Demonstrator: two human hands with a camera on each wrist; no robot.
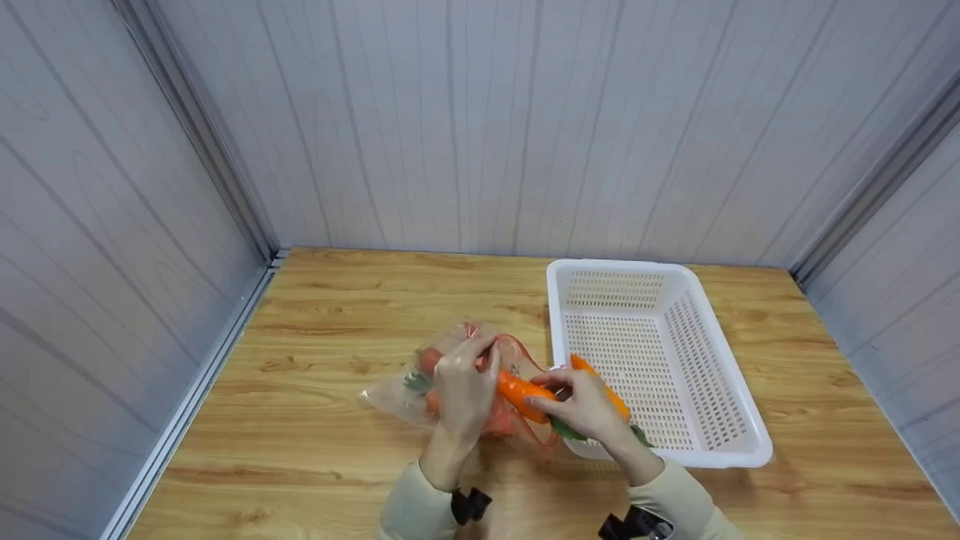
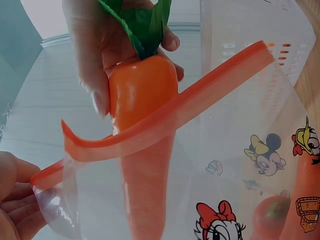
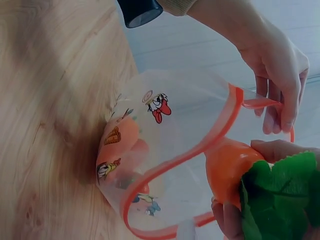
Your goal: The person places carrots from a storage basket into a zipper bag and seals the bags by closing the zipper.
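Carrot [image 2: 144, 95] shows partly through the bag [image 2: 220, 77], tip cut off.

Carrot [image 1: 520, 392]: bright orange, smooth and glossy, tapering; thick end gripped by the right hand [image 1: 585, 411], slim end pointing away from its fingers — into the bag's mouth, seen paler through the film.
Leaves [image 3: 282, 200]: green, broad, at the carrot's thick end, close against the right fingers.
Bag [image 1: 391, 395]: clear, printed with cartoon figures, mouth gaping; edge pinched by the left hand [image 1: 465, 386], filled body spreading beneath and left of those fingers.
Rim [image 2: 215, 86]: orange-red strip, crossing the carrot beyond the right fingertips.
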